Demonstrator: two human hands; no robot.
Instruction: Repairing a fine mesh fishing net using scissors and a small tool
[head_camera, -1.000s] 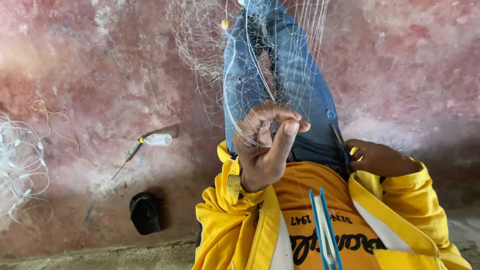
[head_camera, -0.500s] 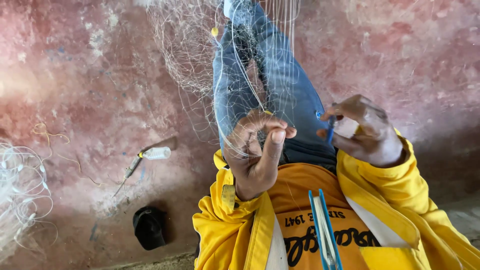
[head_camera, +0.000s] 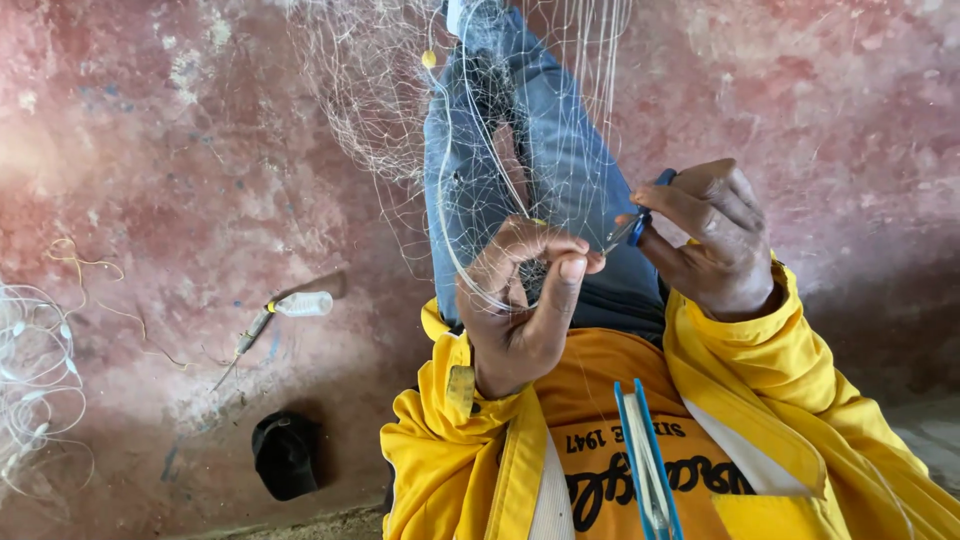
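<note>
A fine white fishing net (head_camera: 400, 110) drapes over my jeans-clad leg (head_camera: 560, 170). My left hand (head_camera: 520, 310) is raised over my lap and pinches a bunch of net strands between thumb and fingers. My right hand (head_camera: 705, 240) grips small blue-handled scissors (head_camera: 640, 215), whose metal tips point at the strands by my left fingertips. Both arms wear yellow jacket sleeves.
A flat blue netting needle (head_camera: 650, 460) lies against my orange shirt. On the reddish concrete floor lie a black cap (head_camera: 285, 455), a thin tool with a white handle (head_camera: 290, 305) and a loose coil of white line (head_camera: 35, 370). A small yellow float (head_camera: 429, 58) hangs in the net.
My right hand has come up from beside my lap with the scissors and moved in toward my left hand. The left hand keeps its pinch on the net.
</note>
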